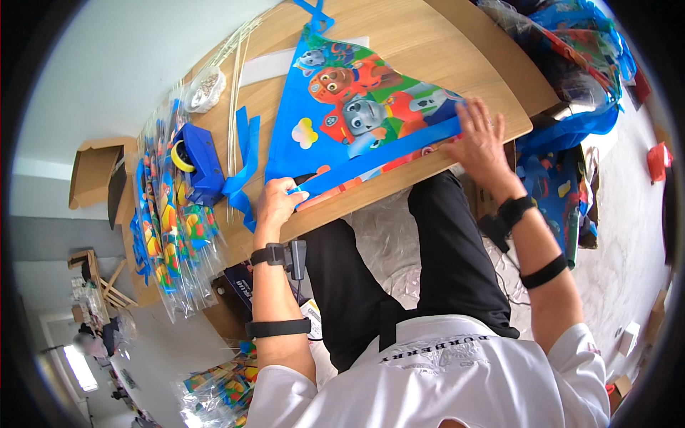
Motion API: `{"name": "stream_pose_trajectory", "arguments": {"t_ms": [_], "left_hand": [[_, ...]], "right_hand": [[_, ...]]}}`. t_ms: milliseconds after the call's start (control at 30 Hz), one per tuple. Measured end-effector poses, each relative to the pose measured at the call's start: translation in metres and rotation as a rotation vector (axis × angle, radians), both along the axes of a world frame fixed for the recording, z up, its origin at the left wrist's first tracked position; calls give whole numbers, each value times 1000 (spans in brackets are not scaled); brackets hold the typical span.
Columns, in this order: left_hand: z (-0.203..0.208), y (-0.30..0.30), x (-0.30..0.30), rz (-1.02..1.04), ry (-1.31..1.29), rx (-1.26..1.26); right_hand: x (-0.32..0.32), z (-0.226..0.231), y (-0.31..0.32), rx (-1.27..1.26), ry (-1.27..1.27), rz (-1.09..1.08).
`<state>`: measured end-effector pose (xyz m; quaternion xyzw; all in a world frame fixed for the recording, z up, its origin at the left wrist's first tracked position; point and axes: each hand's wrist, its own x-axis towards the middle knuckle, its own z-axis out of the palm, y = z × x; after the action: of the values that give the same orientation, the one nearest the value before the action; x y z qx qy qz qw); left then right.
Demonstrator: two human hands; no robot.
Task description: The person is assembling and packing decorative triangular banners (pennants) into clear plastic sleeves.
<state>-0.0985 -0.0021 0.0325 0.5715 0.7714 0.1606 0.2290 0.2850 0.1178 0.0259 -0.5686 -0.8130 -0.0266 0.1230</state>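
- The left hand pinches one end of a blue strip, fingers closed on it.
- The right hand lies flat, fingers spread, pressing the strip's other end down.
- The strip runs between the two hands, along the near edge of a triangular blue cartoon kite.
- The kite's narrow tip points away from both hands, across the wooden table.
- Beyond the left hand sit a blue tape dispenser, thin white rods and packaged kites.
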Motion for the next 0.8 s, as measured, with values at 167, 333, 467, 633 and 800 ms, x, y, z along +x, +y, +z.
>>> {"name": "stream_pose_trajectory", "arguments": {"t_ms": [167, 333, 467, 633, 800], "left_hand": [[5, 2, 3, 29, -46, -39], [13, 3, 13, 33, -2, -48], [10, -10, -7, -34, -81, -36], [52, -60, -79, 46, -412, -69], [105, -113, -114, 433, -588, -27]], "right_hand": [[-113, 9, -75, -35, 201, 606], [-161, -10, -103, -129, 204, 600], [-164, -11, -106, -131, 180, 620], [-161, -9, -105, -168, 214, 616], [-159, -11, -102, -144, 217, 625]]}}
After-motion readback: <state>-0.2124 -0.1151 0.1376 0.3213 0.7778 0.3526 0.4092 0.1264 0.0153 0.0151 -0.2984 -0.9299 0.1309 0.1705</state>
